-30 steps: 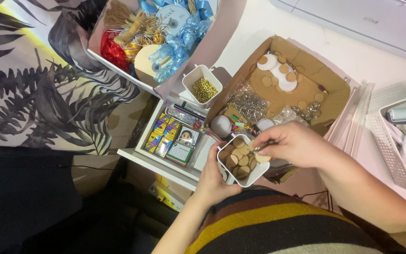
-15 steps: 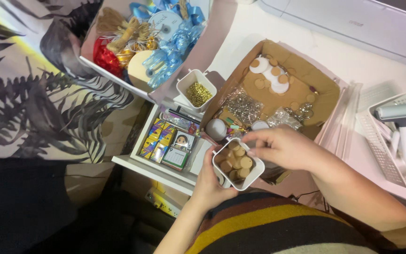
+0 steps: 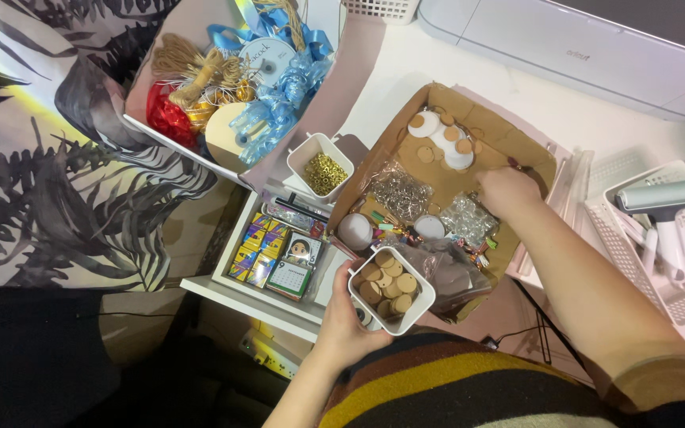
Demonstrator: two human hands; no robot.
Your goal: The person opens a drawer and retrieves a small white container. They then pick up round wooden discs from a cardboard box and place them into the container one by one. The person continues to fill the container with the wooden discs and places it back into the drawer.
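Left hand (image 3: 342, 333) grips a white cup (image 3: 391, 291) of wooden discs upright from below, level so none spill, just beside the cardboard tray (image 3: 517, 143); right hand (image 3: 507, 192) reaches into that tray among discs and bagged bits, its finger state unclear.

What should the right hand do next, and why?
Probably pinch one loose wooden disc in the cardboard box: the right hand hovers over them, while the left hand holds the white cup of similar discs.
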